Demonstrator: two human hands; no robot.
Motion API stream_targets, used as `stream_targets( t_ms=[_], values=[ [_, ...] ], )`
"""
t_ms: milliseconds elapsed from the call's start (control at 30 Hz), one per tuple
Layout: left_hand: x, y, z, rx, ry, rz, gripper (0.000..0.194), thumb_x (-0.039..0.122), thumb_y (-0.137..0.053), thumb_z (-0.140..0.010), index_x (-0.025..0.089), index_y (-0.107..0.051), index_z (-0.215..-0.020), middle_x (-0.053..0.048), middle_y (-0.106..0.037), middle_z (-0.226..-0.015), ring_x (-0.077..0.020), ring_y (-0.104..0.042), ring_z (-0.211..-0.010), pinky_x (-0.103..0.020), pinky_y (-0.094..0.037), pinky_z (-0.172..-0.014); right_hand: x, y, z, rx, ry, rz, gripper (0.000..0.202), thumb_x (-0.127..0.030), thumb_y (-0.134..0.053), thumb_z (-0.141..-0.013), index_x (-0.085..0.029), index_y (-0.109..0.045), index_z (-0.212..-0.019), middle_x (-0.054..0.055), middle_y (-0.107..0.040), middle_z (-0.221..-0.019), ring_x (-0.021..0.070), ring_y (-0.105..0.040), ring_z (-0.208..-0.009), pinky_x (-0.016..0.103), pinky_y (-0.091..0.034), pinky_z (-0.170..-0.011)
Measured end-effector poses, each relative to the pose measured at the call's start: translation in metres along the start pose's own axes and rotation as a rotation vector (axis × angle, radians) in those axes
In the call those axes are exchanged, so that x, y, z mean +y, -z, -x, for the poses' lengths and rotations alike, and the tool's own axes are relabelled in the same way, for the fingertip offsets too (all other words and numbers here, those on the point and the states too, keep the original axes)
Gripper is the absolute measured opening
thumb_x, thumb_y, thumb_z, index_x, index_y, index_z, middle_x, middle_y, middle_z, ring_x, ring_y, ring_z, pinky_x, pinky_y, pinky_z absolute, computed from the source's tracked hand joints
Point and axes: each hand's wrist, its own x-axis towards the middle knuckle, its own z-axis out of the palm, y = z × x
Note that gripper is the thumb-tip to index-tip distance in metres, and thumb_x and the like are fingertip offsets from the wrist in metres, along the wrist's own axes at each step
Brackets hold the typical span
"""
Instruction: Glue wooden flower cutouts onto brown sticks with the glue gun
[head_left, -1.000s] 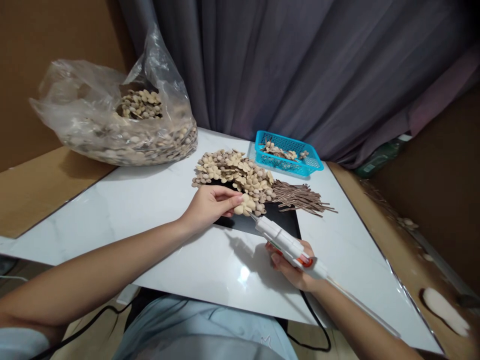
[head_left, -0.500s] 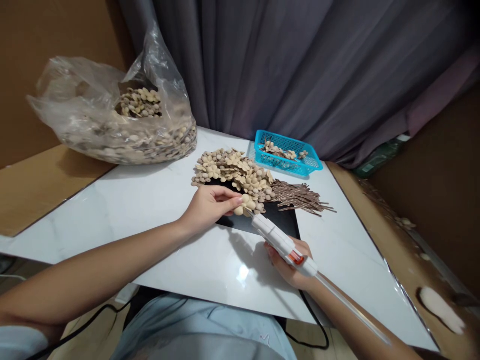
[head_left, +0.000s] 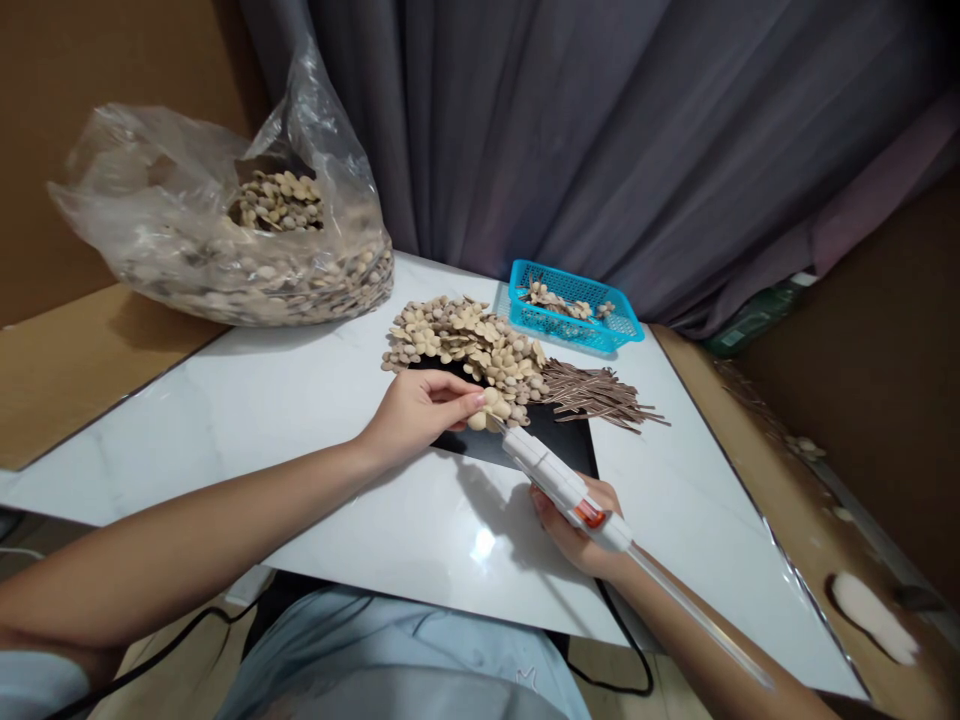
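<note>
Between thumb and fingers, my left hand (head_left: pixel 427 412) pinches a cream flower-shaped piece (head_left: pixel 490 408) above the black mat (head_left: pixel 559 432). My right hand (head_left: pixel 585 520) is wrapped round a white glue gun (head_left: pixel 551 475) with an orange part on its side and a clear glue stick (head_left: pixel 701 620) poking out the back. The gun's nozzle meets the flower piece; whether any glue is on it is too small to make out. Just behind my hands lies a heap of beige and grey-brown flower pieces (head_left: pixel 465 335). Thin brown stems (head_left: pixel 604 392) lie to its right.
A clear plastic bag (head_left: pixel 247 270) full of flower pieces stands at the back left. A blue basket (head_left: pixel 576 325) at the back right holds stemmed flowers. A grey curtain (head_left: pixel 525 130) hangs behind the white table (head_left: pixel 360 570). A black cable (head_left: pixel 626 640) runs below the right forearm.
Both hands, the flower piece and the glue gun keep nearly the same pose. Only a slight shift of the whole view shows.
</note>
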Motion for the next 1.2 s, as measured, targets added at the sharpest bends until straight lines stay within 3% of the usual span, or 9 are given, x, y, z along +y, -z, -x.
stream_targets(
  t_ms=[500, 1200],
  values=[
    [0.0037, -0.0018, -0.0011, 0.054, 0.014, 0.034, 0.03, 0.034, -0.08, -0.065, 0.011, -0.074, -0.083, -0.007, -0.075, -0.076, -0.0148, -0.069, -0.068, -0.021, -0.056, -0.06, 0.0044, 0.0003, 0.0019, -0.02, 0.045, -0.051, 0.021, 0.0, -0.05, -0.069, -0.02, -0.054, -0.071, -0.001, -0.055, -0.062, 0.0121, -0.053, -0.051, 0.023, -0.041, -0.048],
    [0.0028, 0.0001, -0.0011, 0.035, -0.001, 0.012, 0.031, 0.037, -0.078, -0.067, 0.011, -0.073, -0.085, -0.008, -0.075, -0.079, -0.0157, -0.069, -0.069, -0.022, -0.055, -0.061, 0.001, 0.0016, 0.0013, -0.031, 0.042, -0.006, 0.016, -0.005, -0.051, -0.073, -0.021, -0.052, -0.07, -0.001, -0.053, -0.059, 0.013, -0.05, -0.048, 0.025, -0.04, -0.045]
  ],
)
